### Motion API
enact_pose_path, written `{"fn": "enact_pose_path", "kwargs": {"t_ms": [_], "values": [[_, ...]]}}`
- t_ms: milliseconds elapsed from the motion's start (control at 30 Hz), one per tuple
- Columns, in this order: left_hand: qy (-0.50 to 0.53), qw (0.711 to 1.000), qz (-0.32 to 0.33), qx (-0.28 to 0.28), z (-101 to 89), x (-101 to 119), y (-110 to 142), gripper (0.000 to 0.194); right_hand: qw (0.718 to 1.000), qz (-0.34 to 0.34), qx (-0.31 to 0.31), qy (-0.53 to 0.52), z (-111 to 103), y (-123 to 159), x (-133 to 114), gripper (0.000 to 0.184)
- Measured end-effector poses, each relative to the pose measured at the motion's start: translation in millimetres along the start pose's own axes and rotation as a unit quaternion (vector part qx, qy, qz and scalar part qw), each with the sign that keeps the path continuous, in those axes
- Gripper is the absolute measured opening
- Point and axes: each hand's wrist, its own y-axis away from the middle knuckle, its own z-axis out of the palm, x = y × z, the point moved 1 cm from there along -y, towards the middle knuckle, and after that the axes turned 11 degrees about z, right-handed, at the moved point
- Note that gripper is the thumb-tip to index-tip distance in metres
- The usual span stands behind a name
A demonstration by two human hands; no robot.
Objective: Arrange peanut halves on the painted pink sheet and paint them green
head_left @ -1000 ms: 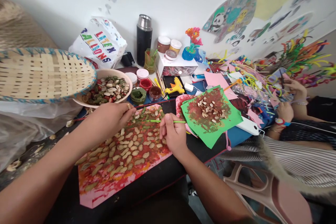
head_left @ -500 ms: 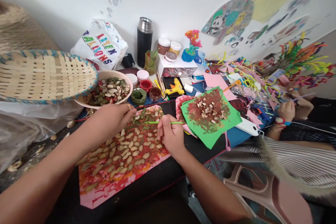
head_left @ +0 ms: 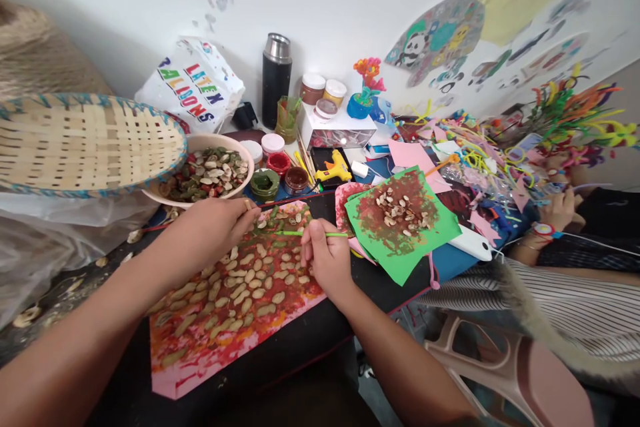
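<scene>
My right hand (head_left: 329, 260) is closed around a thin green paintbrush (head_left: 336, 235), whose tip points left over the far part of a pink sheet (head_left: 200, 372). Red, orange and green paint covers much of that sheet, and many peanut shells (head_left: 257, 273) lie across it. Above its far left part, my left hand (head_left: 231, 220) is in a pinch. Whatever its fingertips hold is mostly hidden; only a small tan bit shows. Just behind the hands stand open jars of green paint (head_left: 264, 183), red paint (head_left: 278, 163) and brown paint (head_left: 297, 179).
At left, a woven basket (head_left: 90, 147) leans over a bowl (head_left: 249, 177) of painted shells. A yellow glue gun (head_left: 334, 167) and a black flask (head_left: 277, 80) stand behind. Green paper (head_left: 403, 270) with shells lies right. Another person's hands (head_left: 557, 210) are at far right.
My hands and the paintbrush have barely moved, the right hand shifting slightly left. At far right, the other person's hands have changed position.
</scene>
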Motion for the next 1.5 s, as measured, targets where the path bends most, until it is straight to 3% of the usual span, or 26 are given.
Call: {"fn": "enact_pose_path", "kwargs": {"t_ms": [667,1000,1500], "values": [[0.0,1.0,-0.017,0.01,0.0,3.3,-2.0,0.055,1.0,-0.015,0.013,-0.009,-4.8,-1.8,-0.9,0.079],[-0.009,1.0,-0.018,-0.014,-2.0,7.8,-2.9,0.056,1.0,-0.013,0.005,-0.011,0.7,-3.4,-4.8,0.079],[-0.011,1.0,-0.002,0.012,-0.1,4.1,-1.7,0.06,1.0,-0.01,-0.001,0.004,0.6,4.4,-5.3,0.082]]}}
